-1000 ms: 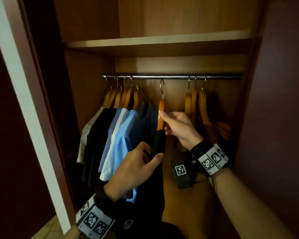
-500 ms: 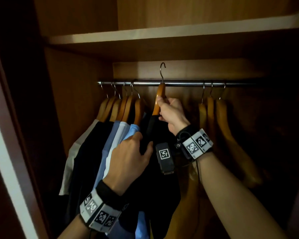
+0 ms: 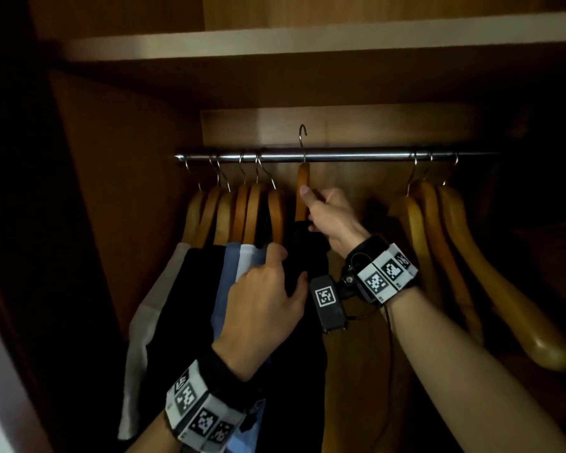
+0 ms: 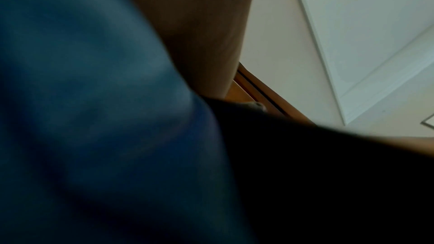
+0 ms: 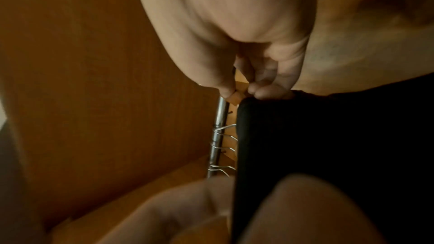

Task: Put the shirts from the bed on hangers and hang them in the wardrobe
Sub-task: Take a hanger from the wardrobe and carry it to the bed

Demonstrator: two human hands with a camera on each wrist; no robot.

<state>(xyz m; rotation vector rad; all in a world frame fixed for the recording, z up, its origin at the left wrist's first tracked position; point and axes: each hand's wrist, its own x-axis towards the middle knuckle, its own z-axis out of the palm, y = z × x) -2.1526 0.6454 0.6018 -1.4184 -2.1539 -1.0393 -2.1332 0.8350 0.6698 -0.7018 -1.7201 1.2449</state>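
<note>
Head view: the right hand [image 3: 332,217] pinches the hanger [image 3: 303,191] carrying the black shirt [image 3: 307,256], its hook raised above the rod [image 3: 356,156]. The left hand [image 3: 265,299] grips the shirt's fabric beside the hung shirts [image 3: 229,266].

Left wrist view: blue cloth [image 4: 94,99], blurred.

Right wrist view: fingers [image 5: 267,90] clamp the hanger's wood.

- A black shirt [image 3: 303,289] drapes from a honey-coloured wooden hanger with a steel hook [image 3: 302,191], held upright with its hook tip above the chrome wardrobe rail [image 3: 340,156].
- Left of it, white, black, blue and pale blue shirts [image 3: 190,305] hang packed together on matching wooden hangers.
- Three bare wooden hangers [image 3: 445,243] hang at the rail's right end, well apart.
</note>
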